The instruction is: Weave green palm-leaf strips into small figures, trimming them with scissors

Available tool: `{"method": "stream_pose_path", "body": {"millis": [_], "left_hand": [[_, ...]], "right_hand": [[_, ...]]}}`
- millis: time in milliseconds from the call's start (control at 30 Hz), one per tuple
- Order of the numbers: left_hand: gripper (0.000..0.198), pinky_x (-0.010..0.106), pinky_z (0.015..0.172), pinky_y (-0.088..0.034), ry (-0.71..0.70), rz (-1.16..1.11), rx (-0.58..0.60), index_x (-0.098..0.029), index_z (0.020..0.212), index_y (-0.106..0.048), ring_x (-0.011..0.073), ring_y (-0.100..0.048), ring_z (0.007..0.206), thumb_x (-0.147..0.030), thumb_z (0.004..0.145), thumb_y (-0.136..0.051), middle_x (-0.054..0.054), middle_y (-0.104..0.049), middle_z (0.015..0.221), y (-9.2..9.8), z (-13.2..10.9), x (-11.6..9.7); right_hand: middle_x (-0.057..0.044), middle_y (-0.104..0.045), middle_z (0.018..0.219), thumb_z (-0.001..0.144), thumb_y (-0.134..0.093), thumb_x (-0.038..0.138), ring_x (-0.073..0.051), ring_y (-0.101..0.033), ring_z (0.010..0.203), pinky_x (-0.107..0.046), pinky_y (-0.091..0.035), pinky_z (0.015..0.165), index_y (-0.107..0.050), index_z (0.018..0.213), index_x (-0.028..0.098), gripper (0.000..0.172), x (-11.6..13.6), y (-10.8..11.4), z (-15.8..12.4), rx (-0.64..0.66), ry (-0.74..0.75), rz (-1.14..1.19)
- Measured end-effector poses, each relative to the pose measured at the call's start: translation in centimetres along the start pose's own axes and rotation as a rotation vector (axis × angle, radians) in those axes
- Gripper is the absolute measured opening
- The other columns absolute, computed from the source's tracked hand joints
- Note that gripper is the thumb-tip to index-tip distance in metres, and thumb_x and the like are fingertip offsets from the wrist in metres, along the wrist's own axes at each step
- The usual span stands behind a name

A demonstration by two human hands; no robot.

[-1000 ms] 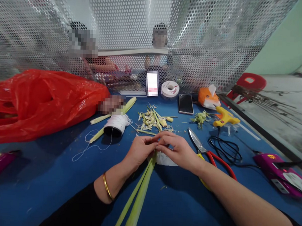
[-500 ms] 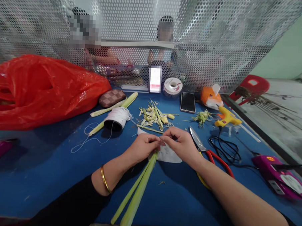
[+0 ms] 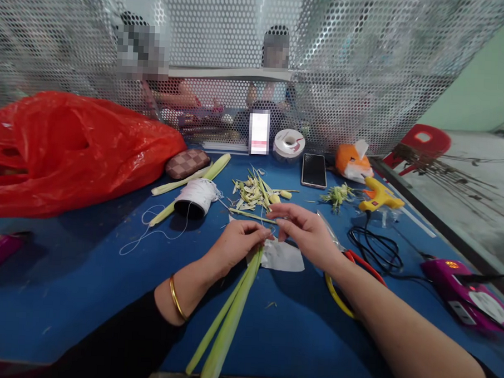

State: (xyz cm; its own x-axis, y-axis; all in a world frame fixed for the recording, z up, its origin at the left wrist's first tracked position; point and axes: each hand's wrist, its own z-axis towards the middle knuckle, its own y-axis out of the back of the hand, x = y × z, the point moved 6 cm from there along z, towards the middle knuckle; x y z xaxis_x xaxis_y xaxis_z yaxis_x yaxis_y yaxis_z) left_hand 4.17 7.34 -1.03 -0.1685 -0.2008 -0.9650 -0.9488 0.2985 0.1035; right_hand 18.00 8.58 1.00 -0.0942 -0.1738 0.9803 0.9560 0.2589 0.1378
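Observation:
My left hand [image 3: 242,243] pinches the top end of several long green stalks [image 3: 235,313], which hang down past the table's front edge. Close by on the right, my right hand [image 3: 302,230] has its thumb and forefinger apart, with thin white string between the two hands. Whether its fingertips hold the string is too small to tell. A white sheet [image 3: 283,257] lies beneath the hands. To the left, a spool of white string [image 3: 196,196] rests on its side with loose loops around it. Scissors with red and yellow handles [image 3: 339,297] lie partly under my right forearm.
The blue table [image 3: 106,283] also bears a red plastic bag [image 3: 78,153], plant trimmings [image 3: 254,192], a ribbon roll [image 3: 289,143], a dark phone [image 3: 314,170], a yellow glue gun [image 3: 381,196] and a purple power strip [image 3: 468,296]. Two people sit behind the perforated sheet.
My right hand has moved slightly right, away from my left fingertips, and its fingers have spread. My left hand still pinches the stalks, nearly unmoved.

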Motion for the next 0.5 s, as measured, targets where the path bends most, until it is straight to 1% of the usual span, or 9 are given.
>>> {"method": "stream_pose_path", "body": {"millis": [67,133,233,267,400,500], "left_hand": [[0.029,0.023,0.051,-0.030,0.015,-0.032,-0.007,-0.014,0.068,-0.068,0.0088,-0.043,0.052,-0.043,0.072,-0.067,-0.002,-0.053,0.055,0.1,0.0,0.0],[0.028,0.022,0.052,-0.030,0.022,-0.064,-0.012,-0.014,0.066,-0.067,0.0084,-0.043,0.052,-0.042,0.072,-0.067,-0.003,-0.053,0.055,0.1,0.0,0.1],[0.025,0.022,0.053,-0.033,0.024,-0.094,-0.035,-0.014,0.069,-0.068,0.0081,-0.044,0.052,-0.039,0.070,-0.069,-0.002,-0.057,0.058,0.3,0.1,0.3],[0.024,0.022,0.053,-0.034,0.031,-0.106,-0.049,-0.014,0.071,-0.069,0.0081,-0.045,0.053,-0.038,0.069,-0.070,-0.001,-0.059,0.060,0.4,0.2,0.4],[0.021,0.021,0.053,-0.037,0.070,-0.165,-0.099,-0.013,0.072,-0.070,0.0078,-0.048,0.054,-0.033,0.066,-0.073,0.002,-0.065,0.066,0.6,0.1,0.5],[0.020,0.020,0.052,-0.037,0.073,-0.191,-0.110,-0.013,0.073,-0.071,0.0072,-0.048,0.053,-0.031,0.064,-0.074,0.002,-0.067,0.066,0.6,0.1,0.4]], "right_hand": [[-0.007,-0.070,0.101,0.079,-0.057,0.021,-0.011,-0.061,0.060,-0.028,-0.052,0.060,-0.061,0.113,0.019,0.034,-0.3,-0.5,-0.1,0.113,-0.014,-0.073],[-0.006,-0.071,0.096,0.080,-0.058,0.018,-0.014,-0.062,0.066,-0.028,-0.050,0.061,-0.062,0.112,0.019,0.032,-0.3,-0.8,-0.2,0.166,0.039,-0.228],[-0.005,-0.070,0.085,0.086,-0.058,0.020,-0.017,-0.063,0.075,-0.028,-0.047,0.066,-0.068,0.097,0.020,0.015,0.6,-0.8,-0.5,0.135,0.212,-0.538],[-0.005,-0.069,0.084,0.089,-0.056,0.021,-0.018,-0.063,0.078,-0.028,-0.046,0.068,-0.069,0.092,0.021,0.013,0.9,-0.8,-0.6,0.120,0.258,-0.614],[-0.004,-0.068,0.082,0.093,-0.054,0.023,-0.017,-0.063,0.077,-0.027,-0.043,0.069,-0.069,0.088,0.021,0.016,1.7,-0.5,-0.9,0.082,0.323,-0.782],[-0.004,-0.067,0.078,0.092,-0.055,0.024,-0.017,-0.061,0.073,-0.026,-0.040,0.066,-0.067,0.082,0.020,0.016,2.0,-0.5,-1.0,0.058,0.327,-0.823]]}}
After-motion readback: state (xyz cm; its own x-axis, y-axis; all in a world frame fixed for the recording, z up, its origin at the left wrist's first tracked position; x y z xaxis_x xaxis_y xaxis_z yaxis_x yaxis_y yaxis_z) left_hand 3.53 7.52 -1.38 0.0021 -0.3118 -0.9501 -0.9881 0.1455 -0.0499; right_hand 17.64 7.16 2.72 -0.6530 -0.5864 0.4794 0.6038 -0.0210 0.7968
